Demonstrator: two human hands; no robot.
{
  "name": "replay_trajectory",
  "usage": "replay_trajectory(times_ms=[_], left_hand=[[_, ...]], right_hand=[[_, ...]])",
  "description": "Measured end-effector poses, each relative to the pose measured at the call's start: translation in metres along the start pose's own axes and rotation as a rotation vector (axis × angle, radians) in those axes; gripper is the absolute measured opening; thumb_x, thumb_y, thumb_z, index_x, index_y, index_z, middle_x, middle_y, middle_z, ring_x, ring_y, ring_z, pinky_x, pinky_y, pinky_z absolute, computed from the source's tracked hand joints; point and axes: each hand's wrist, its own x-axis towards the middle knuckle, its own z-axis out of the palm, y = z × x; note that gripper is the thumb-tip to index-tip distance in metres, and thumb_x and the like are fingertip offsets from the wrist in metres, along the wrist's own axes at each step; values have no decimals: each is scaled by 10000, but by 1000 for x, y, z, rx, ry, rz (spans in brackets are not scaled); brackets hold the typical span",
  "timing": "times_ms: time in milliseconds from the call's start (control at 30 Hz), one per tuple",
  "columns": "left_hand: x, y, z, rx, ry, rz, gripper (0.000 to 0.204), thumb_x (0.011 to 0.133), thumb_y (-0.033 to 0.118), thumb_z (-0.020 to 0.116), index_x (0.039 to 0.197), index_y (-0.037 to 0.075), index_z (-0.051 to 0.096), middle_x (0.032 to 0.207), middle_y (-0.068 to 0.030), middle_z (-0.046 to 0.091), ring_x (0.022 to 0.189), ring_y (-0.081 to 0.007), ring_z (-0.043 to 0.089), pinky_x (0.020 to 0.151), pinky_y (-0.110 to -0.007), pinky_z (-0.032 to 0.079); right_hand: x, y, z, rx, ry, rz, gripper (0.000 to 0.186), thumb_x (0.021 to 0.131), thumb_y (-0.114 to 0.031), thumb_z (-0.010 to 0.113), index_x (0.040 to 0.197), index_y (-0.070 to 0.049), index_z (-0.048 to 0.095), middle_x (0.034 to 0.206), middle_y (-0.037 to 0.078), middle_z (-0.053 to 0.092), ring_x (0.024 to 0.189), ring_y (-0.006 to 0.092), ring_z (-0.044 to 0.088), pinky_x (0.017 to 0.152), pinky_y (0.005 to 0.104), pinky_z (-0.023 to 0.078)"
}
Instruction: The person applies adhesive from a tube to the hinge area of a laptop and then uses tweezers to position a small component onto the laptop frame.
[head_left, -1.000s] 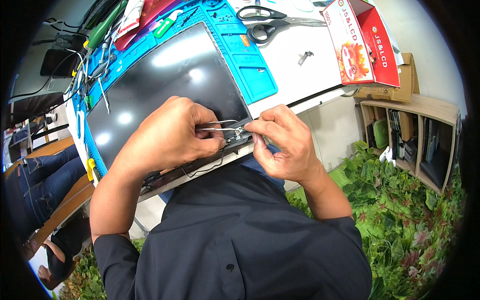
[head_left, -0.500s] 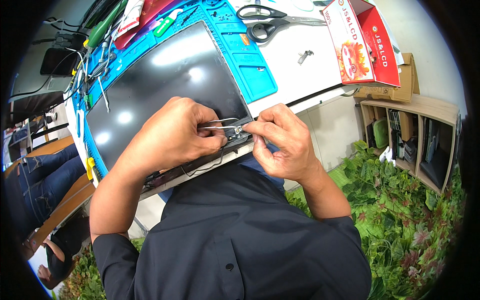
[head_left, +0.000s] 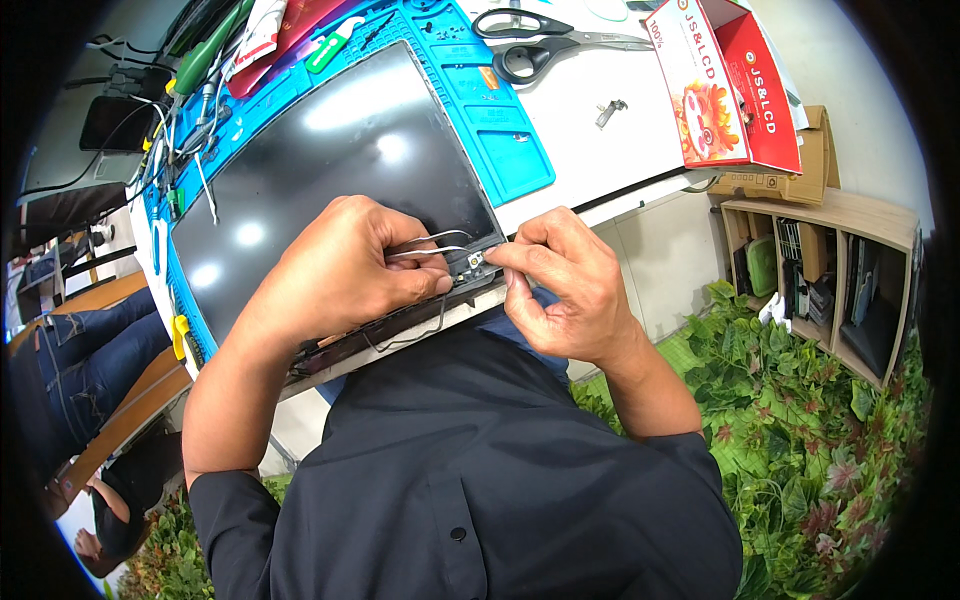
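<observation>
A dark laptop-type screen panel (head_left: 330, 165) lies on a blue work mat (head_left: 520, 180), its near right corner between my hands. My left hand (head_left: 345, 265) is closed around silver tweezers (head_left: 445, 236), whose two prongs point right toward a small metal hinge-like piece (head_left: 474, 262) at that corner. The prongs are apart, with nothing visible between them. From the right, my right hand (head_left: 565, 285) reaches in, thumb and forefinger bent together at the corner edge. Whatever these fingertips grip is too small to make out. A thin black cable (head_left: 410, 338) hangs along the near edge.
Black-handled scissors (head_left: 530, 50), a small dark metal part (head_left: 610, 112) and a red-and-white box (head_left: 715, 90) are on the white tabletop. Tools and cables (head_left: 205, 110) crowd the far left. Right of the table stands a wooden shelf (head_left: 820, 210) above leafy greenery (head_left: 800, 450). Another person's jeans (head_left: 95, 365) show at left.
The tweezers' prongs have drawn slightly left, away from the hinge-like piece. My right hand stays in place at the corner.
</observation>
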Motion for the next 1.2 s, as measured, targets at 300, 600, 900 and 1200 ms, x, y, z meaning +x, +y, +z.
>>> replay_trajectory(times_ms=[300, 600, 900, 1200], left_hand=[[2, 8, -2, 53, -40, -43, 129, 873, 87, 920, 940, -11, 868, 741, -44, 783, 673, -59, 642, 609, -296, 516], [4, 12, -1, 154, -7, 22, 160, 837, 108, 916, 866, -23, 830, 674, -64, 728, 618, -90, 613, 581, -329, 497], [5, 22, -3, 265, -5, 40, 177, 845, 124, 897, 916, -29, 842, 717, -142, 753, 625, -179, 675, 617, -363, 537], [1, 23, -3, 262, -24, 32, 180, 845, 107, 859, 908, -56, 815, 702, -172, 724, 602, -185, 646, 614, -385, 529]], right_hand=[[-1, 1, 1, 8, 5, 2, 319, 734, 81, 764, 1032, -30, 786, 923, 105, 622, 820, 271, 667, 683, 386, 559], [-16, -18, 0, 104, 69, 345, 121, 929, -22, 857, 1008, -22, 765, 775, 32, 680, 618, 114, 604, 604, 283, 501], [-15, -27, 7, 1093, -198, 1110, 287, 1106, -238, 780, 1192, 30, 722, 860, 93, 754, 617, 119, 708, 527, 280, 603], [-19, -36, 33, 1217, -14, 1114, 283, 1126, -243, 753, 1208, 15, 671, 900, 119, 741, 667, 181, 762, 554, 329, 653]])
